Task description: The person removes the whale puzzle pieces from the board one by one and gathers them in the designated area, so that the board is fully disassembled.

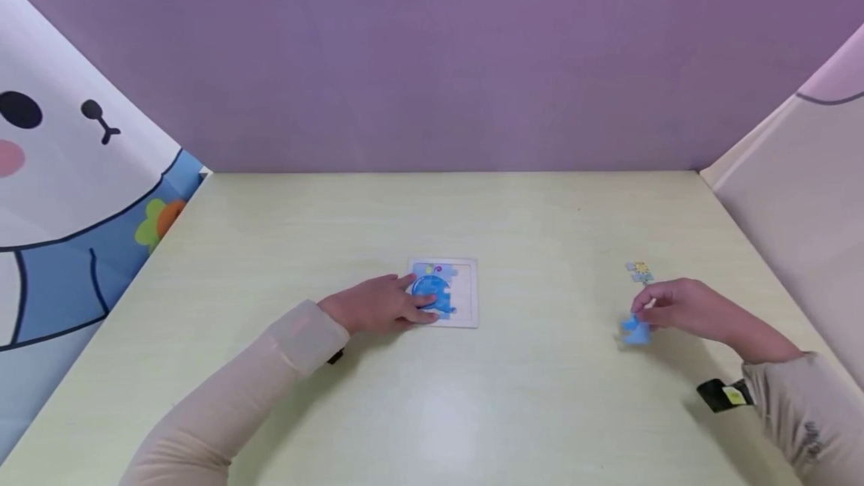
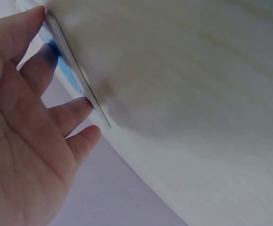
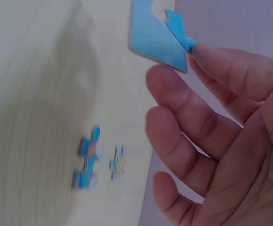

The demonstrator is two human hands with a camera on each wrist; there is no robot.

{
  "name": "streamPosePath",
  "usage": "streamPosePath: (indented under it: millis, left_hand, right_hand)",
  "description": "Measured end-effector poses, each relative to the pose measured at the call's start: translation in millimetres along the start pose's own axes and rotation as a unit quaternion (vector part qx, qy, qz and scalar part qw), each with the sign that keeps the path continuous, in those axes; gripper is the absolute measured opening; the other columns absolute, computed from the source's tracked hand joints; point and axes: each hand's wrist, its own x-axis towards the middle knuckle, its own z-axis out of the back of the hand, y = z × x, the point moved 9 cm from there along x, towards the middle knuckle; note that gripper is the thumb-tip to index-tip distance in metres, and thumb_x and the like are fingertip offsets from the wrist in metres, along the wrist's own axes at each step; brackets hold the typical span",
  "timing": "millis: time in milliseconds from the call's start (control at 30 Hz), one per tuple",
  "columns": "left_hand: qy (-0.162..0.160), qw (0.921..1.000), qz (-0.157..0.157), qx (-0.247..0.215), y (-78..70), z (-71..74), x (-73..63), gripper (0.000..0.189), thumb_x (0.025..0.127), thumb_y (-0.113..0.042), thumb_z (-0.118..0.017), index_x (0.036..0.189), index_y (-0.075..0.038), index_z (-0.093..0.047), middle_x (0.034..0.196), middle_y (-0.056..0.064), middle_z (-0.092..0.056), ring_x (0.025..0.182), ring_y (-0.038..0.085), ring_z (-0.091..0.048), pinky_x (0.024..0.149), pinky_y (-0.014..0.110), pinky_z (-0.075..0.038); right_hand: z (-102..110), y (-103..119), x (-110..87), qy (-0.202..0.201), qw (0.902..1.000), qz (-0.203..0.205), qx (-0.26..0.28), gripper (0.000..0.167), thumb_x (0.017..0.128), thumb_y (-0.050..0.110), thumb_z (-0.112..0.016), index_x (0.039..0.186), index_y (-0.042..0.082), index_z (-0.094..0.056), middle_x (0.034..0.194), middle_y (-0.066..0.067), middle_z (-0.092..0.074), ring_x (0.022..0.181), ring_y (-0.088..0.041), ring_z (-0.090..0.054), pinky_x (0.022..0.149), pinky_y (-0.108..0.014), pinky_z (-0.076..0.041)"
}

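Note:
A square jigsaw puzzle [image 1: 466,297] in a pale tray lies near the table's middle, partly filled with pieces of a blue whale picture. My left hand [image 1: 379,304] rests on its left side, fingers spread and fairly straight; in the left wrist view, fingertips touch the tray's edge [image 2: 75,66]. To the right, my right hand [image 1: 688,313] pinches a blue puzzle piece [image 3: 155,40] between thumb and fingers, just above the table. The other fingers of that hand are loosely bent. Part of the picture is hidden under my left fingers.
A loose piece with a yellow sun [image 1: 640,269] lies beyond my right hand. Near it in the right wrist view is a blue piece with an orange patch [image 3: 88,157]. A purple wall [image 1: 445,58] stands behind the pale table [image 1: 324,223], with printed panels on both sides.

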Motion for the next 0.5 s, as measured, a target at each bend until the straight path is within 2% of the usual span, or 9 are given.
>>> streamPosePath:
  millis: [200, 333, 500]
  left_hand:
    - [0.018, 0.9995, 0.008, -0.025, 2.0, -3.9, 0.3, 0.038, 0.094, -0.018, -0.062, 0.132, -0.023, -0.059, 0.137, 0.004, -0.053, 0.128, 0.048, -0.039, 0.102, 0.051, -0.037]
    - [0.039, 0.9977, 0.029, -0.047, 5.1, -8.1, 0.5, 0.039, 0.095, -0.017, -0.061, 0.133, -0.024, -0.057, 0.14, 0.002, -0.049, 0.132, 0.045, -0.035, 0.105, 0.05, -0.034]
    - [0.063, 0.995, 0.053, -0.056, 9.2, -10.6, 4.2, 0.04, 0.095, -0.017, -0.06, 0.134, -0.027, -0.055, 0.142, -0.002, -0.046, 0.136, 0.041, -0.031, 0.107, 0.048, -0.031]
  right_hand:
    - [2.7, -17.4, -11.1, 0.028, 0.9995, -0.009, -0.011, 0.012, 0.093, 0.007, -0.056, 0.095, 0.002, -0.066, 0.075, 0.002, -0.062, 0.066, -0.007, -0.053, 0.06, -0.028, -0.045]
    - [1.0, -24.8, -14.6, 0.052, 0.9986, 0.001, -0.004, 0.009, 0.093, 0.005, -0.056, 0.09, 0.004, -0.065, 0.069, 0.005, -0.057, 0.061, -0.007, -0.049, 0.057, -0.027, -0.04]
    - [-0.5, -36.4, -17.4, 0.074, 0.9972, -0.002, 0.014, 0.009, 0.093, 0.005, -0.056, 0.087, 0.003, -0.063, 0.068, 0.005, -0.056, 0.059, -0.007, -0.049, 0.056, -0.027, -0.041]
